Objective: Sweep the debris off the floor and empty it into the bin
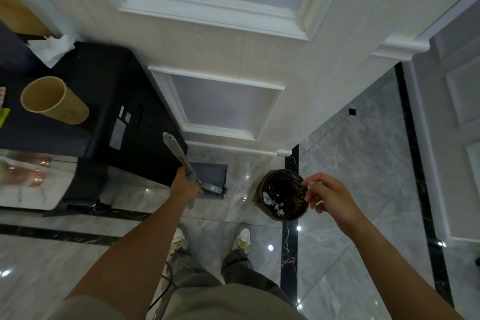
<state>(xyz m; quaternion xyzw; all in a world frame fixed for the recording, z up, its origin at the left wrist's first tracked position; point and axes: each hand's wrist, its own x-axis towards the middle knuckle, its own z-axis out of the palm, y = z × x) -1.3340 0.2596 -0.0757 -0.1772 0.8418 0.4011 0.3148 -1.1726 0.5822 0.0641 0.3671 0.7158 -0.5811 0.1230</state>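
1. A person in grey trousers (197, 275) and pale shoes (241, 238) is standing on a glossy marble floor (337, 163), looking straight down.
2. The left hand (184, 186) is gripping a long grey handle (176, 150), fingers wrapped tightly around it; the handle is slanting up and to the left, past the corner of the table.
3. The right hand (328, 196) is hovering at the right edge of the bin (284, 196), fingers loosely curled and thumb and forefinger drawn close together. Whether they are pinching anything cannot be told.
4. The round, dark bin is sitting on the floor just ahead of the right shoe, beside a black inlay strip. White scraps of debris (272, 204) are lying inside it, among darker litter.
5. Below the left hand, a dark-bristled brush (214, 189) is resting against a dark dustpan (210, 171) – both down at floor level, left of the bin and apart from it.
6. Farther left, a black table (104, 80) is carrying a yellow cup (54, 100) tipped on its side and a crumpled white tissue (52, 48).
7. Beyond everything, a cream panelled wall (220, 101) is rising behind the table and bin.
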